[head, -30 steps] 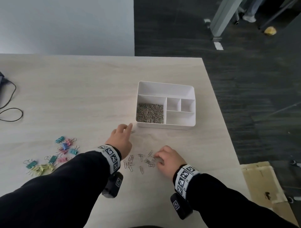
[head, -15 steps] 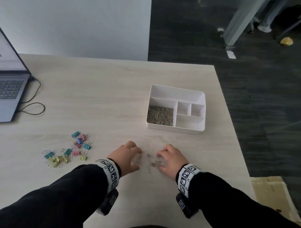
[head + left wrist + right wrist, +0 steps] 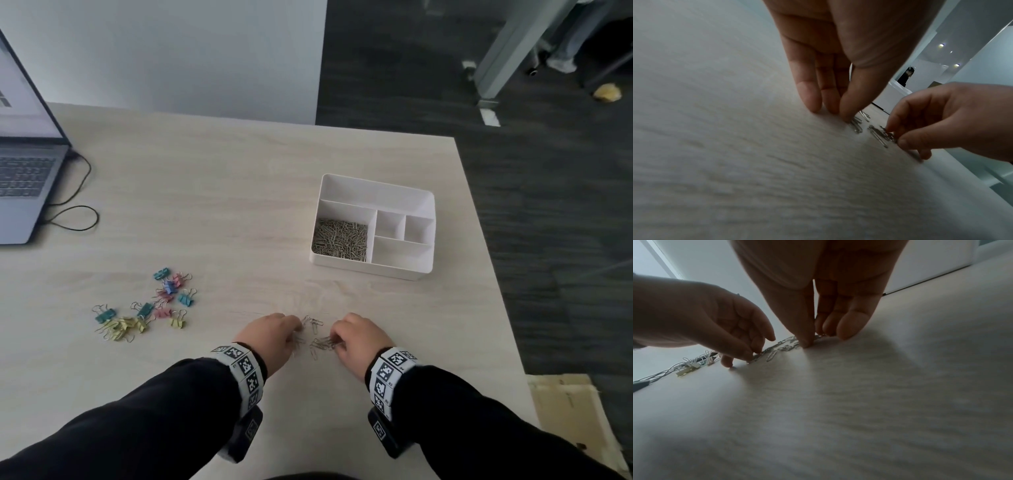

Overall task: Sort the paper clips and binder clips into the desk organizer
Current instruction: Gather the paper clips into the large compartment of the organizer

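Observation:
Several loose silver paper clips (image 3: 315,337) lie on the table near its front edge, between my two hands. My left hand (image 3: 295,334) comes at them from the left, fingertips down on the table, thumb and fingers pinching clips (image 3: 856,125). From the right, my right hand (image 3: 337,340) pinches another bunch (image 3: 882,135) between thumb and forefinger. The white desk organizer (image 3: 376,192) stands beyond them, its near-left compartment holding a heap of paper clips (image 3: 340,240); its other compartments hold nothing. Coloured binder clips (image 3: 147,305) lie scattered to the left.
An open laptop (image 3: 24,178) sits at the far left with a black cable (image 3: 73,212) looped beside it. The table's right edge runs just past the organizer, over dark carpet. Flat cardboard (image 3: 565,414) lies on the floor at the lower right.
My left hand has drawn back from near the organizer to the loose clips. Both hands have closed in on them, and the clips now lie in a tighter bunch.

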Available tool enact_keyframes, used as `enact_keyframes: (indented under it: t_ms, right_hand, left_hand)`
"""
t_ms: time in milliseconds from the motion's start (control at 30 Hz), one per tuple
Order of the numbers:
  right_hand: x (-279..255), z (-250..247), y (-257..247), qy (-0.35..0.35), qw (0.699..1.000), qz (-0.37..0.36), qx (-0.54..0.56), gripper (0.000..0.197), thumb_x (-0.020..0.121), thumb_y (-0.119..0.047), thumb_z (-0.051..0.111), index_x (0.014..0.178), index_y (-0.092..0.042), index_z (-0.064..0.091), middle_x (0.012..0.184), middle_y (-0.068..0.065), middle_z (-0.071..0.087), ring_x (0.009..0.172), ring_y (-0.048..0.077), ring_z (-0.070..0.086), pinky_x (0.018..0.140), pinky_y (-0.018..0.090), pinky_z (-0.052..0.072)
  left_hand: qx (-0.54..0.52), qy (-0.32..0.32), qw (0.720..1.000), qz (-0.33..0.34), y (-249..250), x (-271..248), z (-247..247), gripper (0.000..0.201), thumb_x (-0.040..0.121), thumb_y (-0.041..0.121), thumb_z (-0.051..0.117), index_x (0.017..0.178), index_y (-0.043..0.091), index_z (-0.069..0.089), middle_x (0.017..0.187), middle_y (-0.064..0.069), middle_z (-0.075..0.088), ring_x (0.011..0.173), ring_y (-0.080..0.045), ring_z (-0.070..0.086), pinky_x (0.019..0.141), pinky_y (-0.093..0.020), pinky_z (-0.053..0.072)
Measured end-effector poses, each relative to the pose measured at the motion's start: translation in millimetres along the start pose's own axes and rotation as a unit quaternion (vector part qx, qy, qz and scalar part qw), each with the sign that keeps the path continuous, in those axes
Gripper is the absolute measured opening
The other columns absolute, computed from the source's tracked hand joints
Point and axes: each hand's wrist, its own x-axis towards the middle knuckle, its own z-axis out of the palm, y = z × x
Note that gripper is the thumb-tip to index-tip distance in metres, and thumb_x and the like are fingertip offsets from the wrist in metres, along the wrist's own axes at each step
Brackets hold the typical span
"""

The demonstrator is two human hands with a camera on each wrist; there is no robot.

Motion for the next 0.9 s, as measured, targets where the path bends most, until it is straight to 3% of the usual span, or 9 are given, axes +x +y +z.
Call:
enact_keyframes:
  t_ms: [67, 200, 300, 600, 800, 900]
  right_hand:
    - [0.6, 0.5, -2.1, -0.005, 1.0, -0.002, 0.007, 0.021, 0.087, -0.02, 0.056, 0.107, -0.019, 0.062, 0.111, 0.003, 0.057, 0.103, 0.025, 0.055, 0.085, 0.029, 0.043]
    - [-2.7, 0.0, 3.0, 0.006, 1.0, 0.017, 0.021, 0.024, 0.089, -0.025, 0.06, 0.113, -0.02, 0.059, 0.114, 0.001, 0.053, 0.102, 0.023, 0.055, 0.088, 0.03, 0.044]
    - [-3.7, -0.6, 5.1, 0.013, 0.999, 0.028, 0.022, 0.028, 0.089, -0.027, 0.061, 0.117, -0.02, 0.058, 0.116, 0.001, 0.051, 0.103, 0.023, 0.056, 0.089, 0.03, 0.044]
    - [10.5, 5.4, -17.4, -0.022, 0.997, 0.023, 0.066, 0.036, 0.084, -0.013, 0.053, 0.119, -0.017, 0.06, 0.115, 0.009, 0.06, 0.105, 0.029, 0.057, 0.093, 0.039, 0.046]
    - [11.3, 2.3, -2.6, -0.018, 0.998, 0.012, 0.053, 0.053, 0.083, -0.025, 0.063, 0.135, -0.024, 0.051, 0.12, 0.003, 0.046, 0.102, 0.023, 0.056, 0.093, 0.035, 0.047]
    - [16.4, 4.4, -5.7, -0.01, 0.999, -0.015, 0.049, 0.047, 0.082, -0.026, 0.064, 0.128, -0.024, 0.057, 0.117, 0.002, 0.048, 0.101, 0.024, 0.057, 0.091, 0.034, 0.047]
  left_hand:
    - [-0.017, 0.016, 1.0, 0.001, -2.2, -0.1, -0.7, 0.031, 0.086, 0.022, 0.054, 0.116, 0.025, 0.061, 0.108, 0.0, 0.058, 0.095, -0.024, 0.063, 0.086, -0.035, 0.052]
    - [0.005, -0.005, 1.0, 0.002, -16.3, 1.3, -6.6, 0.058, 0.077, 0.033, 0.07, 0.132, 0.029, 0.051, 0.126, 0.004, 0.046, 0.109, -0.022, 0.057, 0.096, -0.033, 0.047]
    - [0.021, -0.01, 1.0, 0.019, -16.1, 4.1, -9.7, 0.066, 0.075, 0.037, 0.073, 0.136, 0.031, 0.048, 0.128, 0.005, 0.045, 0.112, -0.022, 0.055, 0.098, -0.032, 0.045]
    - [0.035, -0.024, 0.998, 0.042, 6.2, 16.3, -3.7, 0.039, 0.076, 0.03, 0.068, 0.114, 0.024, 0.062, 0.112, 0.0, 0.054, 0.1, -0.024, 0.061, 0.087, -0.034, 0.05]
    - [0.033, -0.021, 0.998, 0.048, 3.9, 18.8, -3.8, 0.028, 0.078, 0.029, 0.066, 0.106, 0.025, 0.066, 0.106, 0.0, 0.057, 0.096, -0.022, 0.061, 0.085, -0.033, 0.051]
    - [0.036, -0.018, 0.998, 0.038, 5.1, 21.2, -4.0, 0.022, 0.079, 0.031, 0.065, 0.099, 0.024, 0.068, 0.101, -0.001, 0.058, 0.093, -0.024, 0.061, 0.08, -0.033, 0.051]
